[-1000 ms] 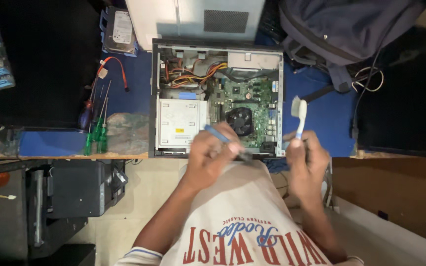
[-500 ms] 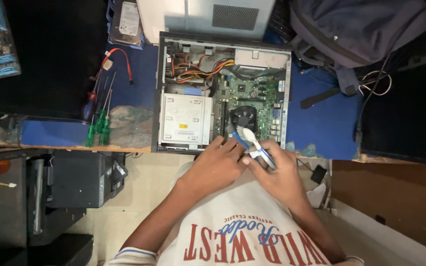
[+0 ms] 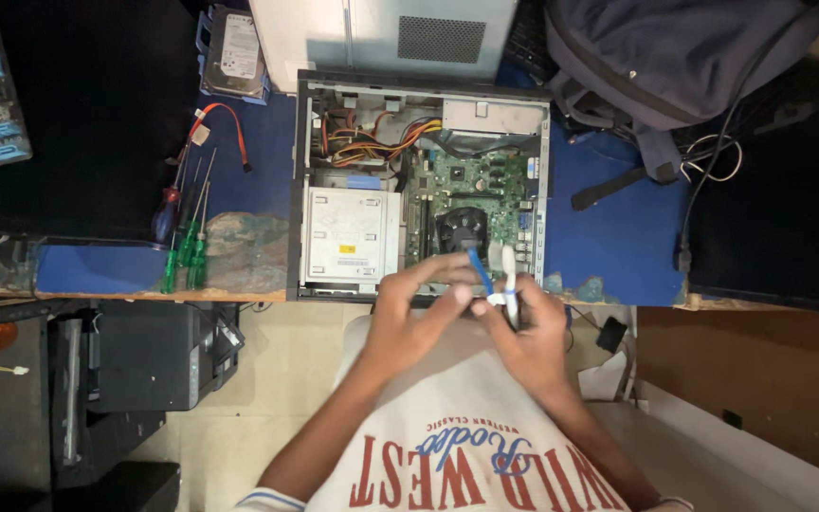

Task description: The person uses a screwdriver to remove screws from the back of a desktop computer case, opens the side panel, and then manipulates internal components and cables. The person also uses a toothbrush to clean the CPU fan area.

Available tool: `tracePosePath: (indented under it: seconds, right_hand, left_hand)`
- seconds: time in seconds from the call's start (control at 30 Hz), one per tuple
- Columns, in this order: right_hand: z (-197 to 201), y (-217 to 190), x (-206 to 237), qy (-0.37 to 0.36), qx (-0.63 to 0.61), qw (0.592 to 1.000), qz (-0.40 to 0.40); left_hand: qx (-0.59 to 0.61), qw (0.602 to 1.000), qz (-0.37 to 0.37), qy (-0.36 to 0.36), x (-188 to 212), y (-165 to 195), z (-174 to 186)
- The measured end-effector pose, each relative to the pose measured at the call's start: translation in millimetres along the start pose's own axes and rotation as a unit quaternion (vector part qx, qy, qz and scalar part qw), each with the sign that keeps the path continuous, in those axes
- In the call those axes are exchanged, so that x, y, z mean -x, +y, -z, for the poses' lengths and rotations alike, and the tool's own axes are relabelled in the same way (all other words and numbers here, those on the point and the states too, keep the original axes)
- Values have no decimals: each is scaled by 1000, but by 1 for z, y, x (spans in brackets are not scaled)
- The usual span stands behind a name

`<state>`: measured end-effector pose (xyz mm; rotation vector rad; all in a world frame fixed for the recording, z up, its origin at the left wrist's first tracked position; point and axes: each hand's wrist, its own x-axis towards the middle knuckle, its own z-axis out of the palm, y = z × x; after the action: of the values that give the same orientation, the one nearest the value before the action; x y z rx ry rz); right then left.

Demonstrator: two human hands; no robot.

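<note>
**Desk:** What's on the blue tabletop (image 3: pixel 618 237), left to right?

**Photographer:** Three green-handled screwdrivers (image 3: pixel 187 256) and one dark-handled one (image 3: pixel 165 216) lie side by side at the left edge. Above them, one red flat cable (image 3: pixel 225 128) and one silver hard drive (image 3: pixel 236 45) with a white rectangular label. Centre, one open grey metal desktop computer case (image 3: pixel 419 185): white-labelled drive bay (image 3: pixel 353 237) left, green motherboard (image 3: pixel 476 194) with a black fan right. One grey backpack (image 3: pixel 675 66) sits far right.

**Desk:** And the hands?

**Photographer:** Both meet at the case's near edge. The left hand (image 3: pixel 409 313) pinches a small blue stick-like tool (image 3: pixel 480 272); the right hand (image 3: pixel 528 332) is closed around a white-handled brush (image 3: pixel 508 284). The two tools touch.
</note>
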<state>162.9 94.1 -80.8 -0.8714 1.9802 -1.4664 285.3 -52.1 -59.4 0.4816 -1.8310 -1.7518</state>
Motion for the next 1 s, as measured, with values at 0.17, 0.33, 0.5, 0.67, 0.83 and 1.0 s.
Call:
tracePosePath:
  seconds: [0.17, 0.33, 0.5, 0.67, 0.83, 1.0]
  right_hand:
    - [-7, 0, 1, -48, 127, 983, 123]
    - [-4, 10, 4, -91, 92, 989, 70]
    - [10, 0, 5, -126, 59, 983, 119]
    - [17, -22, 8, -22, 143, 961, 235]
    - [22, -23, 7, -30, 203, 964, 167]
    - [37, -11, 1, 17, 278, 954, 109]
  left_hand:
    - [153, 969, 161, 103, 2, -13, -29]
    - [110, 994, 24, 9, 5, -10, -19]
    - [131, 982, 81, 106, -4, -1, -21]
    - [-77, 982, 46, 169, -11, 5, -7]
    - [-213, 963, -123, 108, -4, 15, -2]
    - [-262, 947, -154, 108, 1, 20, -6]
